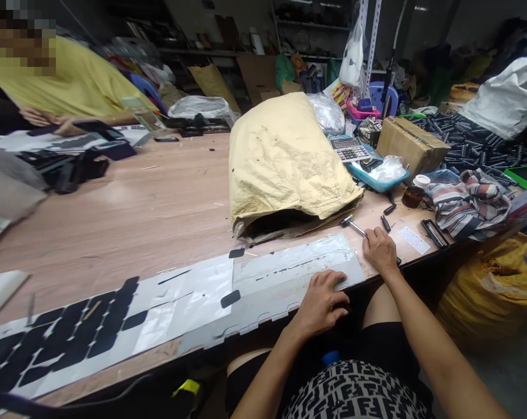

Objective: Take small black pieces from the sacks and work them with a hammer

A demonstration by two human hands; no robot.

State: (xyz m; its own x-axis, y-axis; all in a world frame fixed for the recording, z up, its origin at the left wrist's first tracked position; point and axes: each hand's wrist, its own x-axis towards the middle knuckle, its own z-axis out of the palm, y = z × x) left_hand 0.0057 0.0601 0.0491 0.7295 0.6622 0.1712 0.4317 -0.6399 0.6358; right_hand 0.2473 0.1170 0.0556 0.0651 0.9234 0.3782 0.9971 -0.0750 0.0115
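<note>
My left hand (322, 299) rests palm down on the near end of a long grey sheet (285, 273) that lies along the table's front edge. Black keycaps (71, 337) cover the sheet's left part, and single ones (230, 298) sit near the middle. My right hand (380, 250) is closed on the handle of a small metal hammer (349, 223), whose head lies on the wooden table (159, 203) just beyond the sheet.
A big yellow paper sack (285, 157) lies behind the sheet. A calculator (349, 149), blue tray (377, 181), cardboard box (412, 142), striped cloth (473, 201) and small dark tools (433, 233) crowd the right. Another person in yellow (67, 81) works at far left.
</note>
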